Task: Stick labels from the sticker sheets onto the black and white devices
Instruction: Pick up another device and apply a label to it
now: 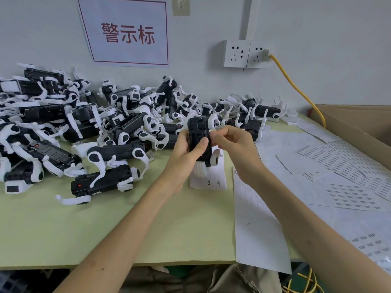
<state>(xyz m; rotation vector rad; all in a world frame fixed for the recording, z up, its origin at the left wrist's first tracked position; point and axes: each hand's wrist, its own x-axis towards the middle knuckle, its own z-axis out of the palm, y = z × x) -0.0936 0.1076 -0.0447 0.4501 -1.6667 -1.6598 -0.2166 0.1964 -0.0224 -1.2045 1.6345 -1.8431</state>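
Clearly the left hand (186,149) was acting as a clamp: its fingers wrapped the back of one black and white device (200,132) and the thumb lay across the front. This held the device upright and lifted off the bench (148,225), above the middle, so that a flat black face was turned up toward the person. The right hand (234,149) had its fingers curled and its fingertips drawn together in a pinch at the device's right edge. That looked like the grip for placing or pressing down a label (the label itself was too small to make out, so I cannot say whether one was between the fingertips).

Directly beneath the hands lay a small sticker sheet (213,178), probably placed there so that each label was a short reach away. More sticker sheets (349,166) were spread over the right side of the bench, up to a cardboard box (359,121) at the far right corner, and one long sheet (258,229) hung over the near edge. A large pile of devices (84,119) was heaped along the far edge and across the left side, touching and overlapping. Which of these already carried labels could not be told.
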